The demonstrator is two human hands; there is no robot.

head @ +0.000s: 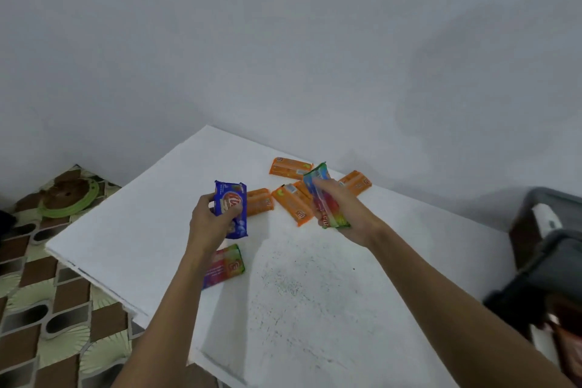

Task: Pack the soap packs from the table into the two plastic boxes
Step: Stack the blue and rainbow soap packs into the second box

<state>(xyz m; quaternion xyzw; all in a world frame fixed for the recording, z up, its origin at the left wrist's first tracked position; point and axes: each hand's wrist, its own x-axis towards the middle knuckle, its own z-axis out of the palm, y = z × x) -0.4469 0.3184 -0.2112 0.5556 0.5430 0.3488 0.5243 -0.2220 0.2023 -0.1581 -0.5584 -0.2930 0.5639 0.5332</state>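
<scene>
My left hand point(209, 224) grips a blue soap pack point(232, 198) held up above the white table point(315, 287). My right hand point(349, 214) grips a multicoloured green-edged soap pack point(324, 198), also lifted off the table. Another multicoloured pack point(227, 264) lies flat on the table under my left forearm. Several orange soap packs lie further back: one point(289, 167) at the rear, one point(357, 182) to the right, one point(291, 205) in the middle and one point(259, 201) behind the blue pack. A grey plastic box point(544, 211) shows at the right edge, blurred.
A second dark box or lid point(535, 280) sits blurred at the lower right edge. The table stands in a corner against a pale wall. The patterned floor point(47, 309) lies to the left, with a green ring-shaped object point(71, 198) on it.
</scene>
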